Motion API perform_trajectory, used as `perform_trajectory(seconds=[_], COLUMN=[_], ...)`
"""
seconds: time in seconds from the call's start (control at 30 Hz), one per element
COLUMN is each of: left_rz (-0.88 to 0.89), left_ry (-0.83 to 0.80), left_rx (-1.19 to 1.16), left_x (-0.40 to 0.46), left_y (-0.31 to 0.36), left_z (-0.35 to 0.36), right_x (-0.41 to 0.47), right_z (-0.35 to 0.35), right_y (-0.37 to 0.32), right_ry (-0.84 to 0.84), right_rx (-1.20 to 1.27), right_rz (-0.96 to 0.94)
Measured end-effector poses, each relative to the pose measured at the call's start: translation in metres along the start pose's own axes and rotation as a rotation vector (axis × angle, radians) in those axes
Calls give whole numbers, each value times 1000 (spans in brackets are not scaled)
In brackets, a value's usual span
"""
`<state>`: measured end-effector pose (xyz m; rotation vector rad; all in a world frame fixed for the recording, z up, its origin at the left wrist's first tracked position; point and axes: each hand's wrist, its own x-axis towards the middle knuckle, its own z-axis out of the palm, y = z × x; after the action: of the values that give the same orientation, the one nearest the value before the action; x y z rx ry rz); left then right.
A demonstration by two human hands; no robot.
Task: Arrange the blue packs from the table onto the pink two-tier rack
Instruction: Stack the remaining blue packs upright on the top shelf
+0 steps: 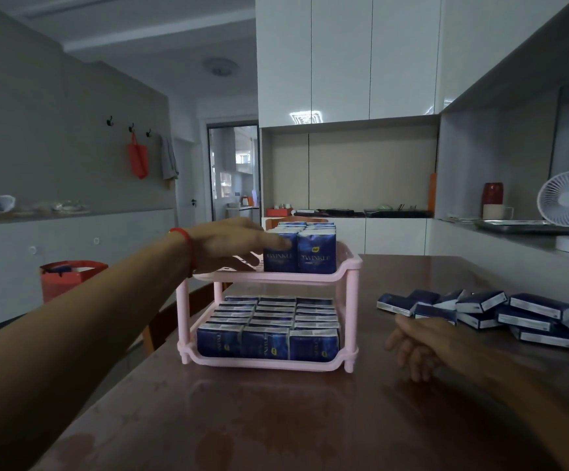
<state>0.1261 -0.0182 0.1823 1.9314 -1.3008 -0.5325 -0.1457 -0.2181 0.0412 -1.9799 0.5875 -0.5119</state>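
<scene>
The pink rack [269, 277] stands mid-table [276, 419]. Its lower shelf is packed full with three rows of upright blue packs [266, 341]. The upper shelf holds two rows at its right and centre, with a bare strip left at nine o'clock. The loose packs [500, 314] lie flat in a jumbled heap at three o'clock from the rack, well apart from it.

The left hand [232, 244] reaches over the upper shelf's bare strip, fingers fairly straight, thumb resting on the face of the front left pack [279, 256]; it seems to be steadying or nudging the row, not gripping it. The right hand [415, 345] hovers just short of the heap, at its seven o'clock edge, fingers loosely bent and holding nothing.

The packs look light, soft-wrapped and slightly squashy, probably tissue, with a slick film. Best pinched across the two broad faces near the middle, thumb opposite fingers, then turned upright; a tall row may topple without support.
</scene>
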Motion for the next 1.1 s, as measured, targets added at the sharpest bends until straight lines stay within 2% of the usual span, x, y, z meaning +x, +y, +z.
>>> perform_trajectory(seconds=[0.07, 0.13, 0.2, 0.37, 0.43, 0.53, 0.67, 0.7, 0.77, 0.83, 0.97, 1.03, 1.1], left_rz=[-32, -65, -88, -99, -84, 80, 508, 631, 808, 868, 803, 759, 679], left_ry=[58, 119, 122, -10, 23, 301, 762, 804, 682, 442, 148, 65, 13], left_rx=[-159, -419, -597, -739, -703, -475, 39, 172, 339, 379, 376, 363, 354], left_x=[1, 6, 7, 8, 7, -2, -38, -51, -74, -81, -64, -49, -35], left_y=[2, 5, 9, 20, 23, 23, -2, -6, -7, -8, -3, 9, 26], left_z=[0, 1, 7, 24, 27, 36, 74, 90, 126, 165, 232, 254, 269], right_x=[2, 5, 3, -6, -1, 2, -5, -6, -5, -5, -17, -29, -38], right_z=[0, 0, 0, 7, 2, 1, 0, -6, -26, -50, -94, -112, -126], right_y=[-2, -3, -3, 7, 2, -10, -4, -1, 11, 24, 49, 62, 81], right_ry=[12, 21, -27, 30, 31, 42, 410, 475, 614, 790, 1099, 1142, 1094], right_rx=[41, 57, 48, 31, 36, 46, -50, -143, -365, -428, -586, -664, -693], right_rz=[11, 0, 24, -6, 40, 155, 64, 51, 55, 122, 321, 479, 632])
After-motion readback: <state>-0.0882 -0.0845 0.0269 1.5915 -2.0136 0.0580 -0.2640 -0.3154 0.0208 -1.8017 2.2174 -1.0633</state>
